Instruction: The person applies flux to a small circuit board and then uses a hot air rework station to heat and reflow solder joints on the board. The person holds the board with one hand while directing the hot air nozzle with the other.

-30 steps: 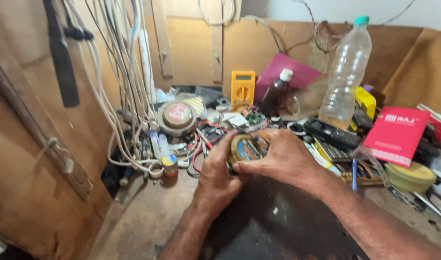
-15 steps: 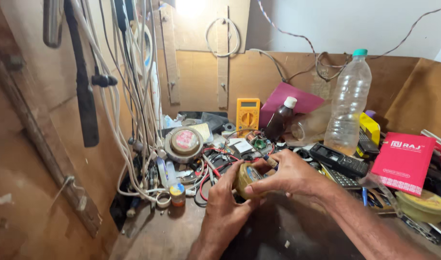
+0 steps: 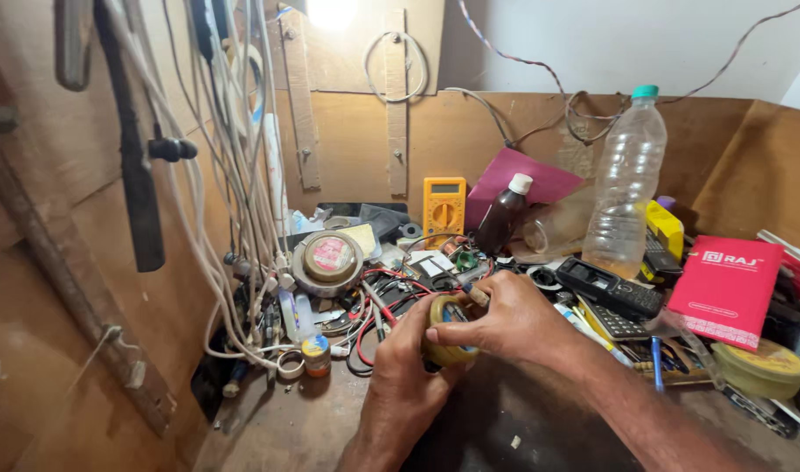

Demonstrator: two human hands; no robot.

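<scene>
Since a second ago we lifted the small round yellow tin (image 3: pixel 448 336) slightly; left hand (image 3: pixel 407 376) and right hand (image 3: pixel 509 319) fingers stay closed around it, the yellow multimeter (image 3: pixel 444 208) at twelve o'clock.

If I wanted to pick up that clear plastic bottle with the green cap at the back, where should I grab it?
Probably around its ribbed middle, coming from the front. The clear plastic bottle stands upright and tall above the clutter, its body free at that height. Lower down, the black handset and yellow case crowd its base. The green cap is small, so a poorer hold.
</scene>
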